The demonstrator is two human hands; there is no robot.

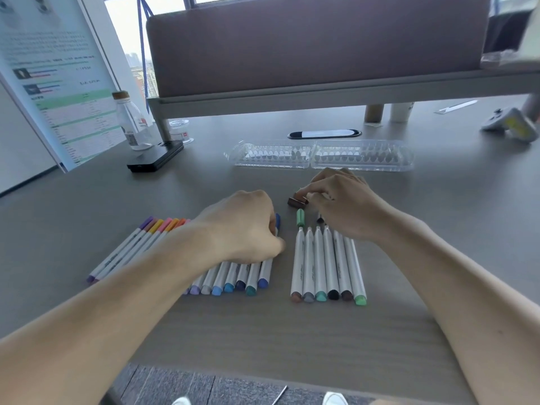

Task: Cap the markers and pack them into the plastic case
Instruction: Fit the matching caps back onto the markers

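A row of capped white markers [230,276] lies on the grey table [263,331], fanned out to the left. My left hand [248,226] rests curled on this row and grips the blue-capped marker [277,222] at its right end. To the right lies a second row of uncapped markers [327,264]. Loose caps lie beyond their tips: a brown cap [296,201], a green cap [300,217], a small black cap [320,220]. My right hand [342,203] hovers there, its fingertips pinching at the brown cap. The clear plastic case [321,155] lies open farther back.
A black box [155,156] and a clear bottle [133,124] stand at the back left beside a leaning printed board [55,83]. A raised shelf [321,92] spans the back. A game controller [508,125] lies far right. The table's near edge runs along the bottom.
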